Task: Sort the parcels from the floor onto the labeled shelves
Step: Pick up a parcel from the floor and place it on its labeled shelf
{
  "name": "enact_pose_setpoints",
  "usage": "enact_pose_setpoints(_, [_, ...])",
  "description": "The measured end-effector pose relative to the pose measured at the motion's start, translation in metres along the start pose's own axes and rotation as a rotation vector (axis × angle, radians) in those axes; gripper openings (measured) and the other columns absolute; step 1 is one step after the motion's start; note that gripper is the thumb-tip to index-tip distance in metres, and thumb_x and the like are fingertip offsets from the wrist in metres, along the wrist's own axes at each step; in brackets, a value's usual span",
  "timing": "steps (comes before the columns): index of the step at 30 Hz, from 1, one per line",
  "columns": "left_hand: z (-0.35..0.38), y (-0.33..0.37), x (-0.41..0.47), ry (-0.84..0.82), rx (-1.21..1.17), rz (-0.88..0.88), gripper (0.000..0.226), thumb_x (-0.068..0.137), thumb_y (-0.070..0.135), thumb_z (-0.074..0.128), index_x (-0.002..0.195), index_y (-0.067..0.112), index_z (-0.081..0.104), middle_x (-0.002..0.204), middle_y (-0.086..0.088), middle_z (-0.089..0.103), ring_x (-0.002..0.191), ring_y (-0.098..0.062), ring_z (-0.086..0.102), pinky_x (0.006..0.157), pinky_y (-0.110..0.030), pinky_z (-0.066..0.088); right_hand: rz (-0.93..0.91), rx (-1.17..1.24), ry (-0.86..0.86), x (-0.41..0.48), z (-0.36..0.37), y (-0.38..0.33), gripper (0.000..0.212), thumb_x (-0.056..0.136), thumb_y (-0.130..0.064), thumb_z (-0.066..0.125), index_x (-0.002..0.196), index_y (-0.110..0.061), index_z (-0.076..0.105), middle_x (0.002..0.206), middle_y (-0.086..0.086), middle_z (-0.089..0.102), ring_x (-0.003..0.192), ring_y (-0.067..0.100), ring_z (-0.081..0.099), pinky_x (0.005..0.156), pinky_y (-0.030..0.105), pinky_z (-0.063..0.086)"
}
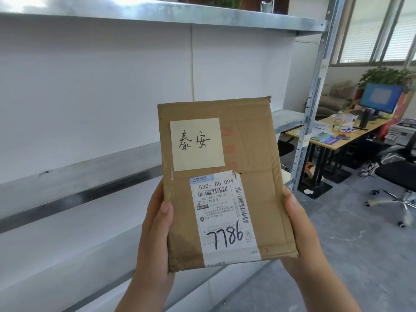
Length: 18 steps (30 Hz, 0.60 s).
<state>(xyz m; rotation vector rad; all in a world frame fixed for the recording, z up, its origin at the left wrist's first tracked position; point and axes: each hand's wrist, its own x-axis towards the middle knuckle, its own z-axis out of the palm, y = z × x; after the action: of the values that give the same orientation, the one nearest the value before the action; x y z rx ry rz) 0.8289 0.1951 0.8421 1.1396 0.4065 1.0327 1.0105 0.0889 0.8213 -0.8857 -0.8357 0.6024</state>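
I hold a flat brown cardboard parcel [252, 154] upright in front of me with both hands. It carries a yellow sticky note with two handwritten characters and a white shipping label marked 7786. My left hand [155, 230] grips its lower left edge, thumb on the front. My right hand [299, 230] grips the lower right edge, thumb along the side. Behind the parcel stands the metal shelving unit [94, 176], its shelf boards bare in this view. A small paper label is stuck on the right upright [324, 66].
The shelf's perforated right upright [313, 104] runs top to bottom beside the parcel. To the right are a desk [344, 136] with a monitor and clutter, a black office chair [396, 174] on castors, and grey floor [349, 255].
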Motion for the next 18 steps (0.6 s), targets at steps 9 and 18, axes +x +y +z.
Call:
enact_pose_setpoints(9, [0.099,-0.048,0.02,-0.016,-0.013,-0.01,0.096,0.054,0.076,0.087,0.14,0.04,0.064,0.136,0.001,0.074,0.12,-0.02,0.073,0.08,-0.032,0.064,0.011,0.016,-0.004,0.029,-0.096,-0.035,0.038,0.087,-0.058,0.07,0.116,-0.036,0.08,0.122,0.0,0.08,0.112,0.016,0.075,0.085,0.027,0.061])
enact_pose_setpoints(18, [0.206,-0.103,0.037,0.012,-0.024,0.015,0.085,0.057,0.075,0.086,0.133,0.04,0.07,0.135,-0.001,0.074,0.121,-0.022,0.073,0.081,-0.032,0.064,0.059,0.035,-0.02,0.065,-0.204,-0.075,0.049,0.074,-0.069,0.078,0.112,-0.037,0.082,0.121,-0.002,0.08,0.112,0.015,0.076,0.083,0.026,0.062])
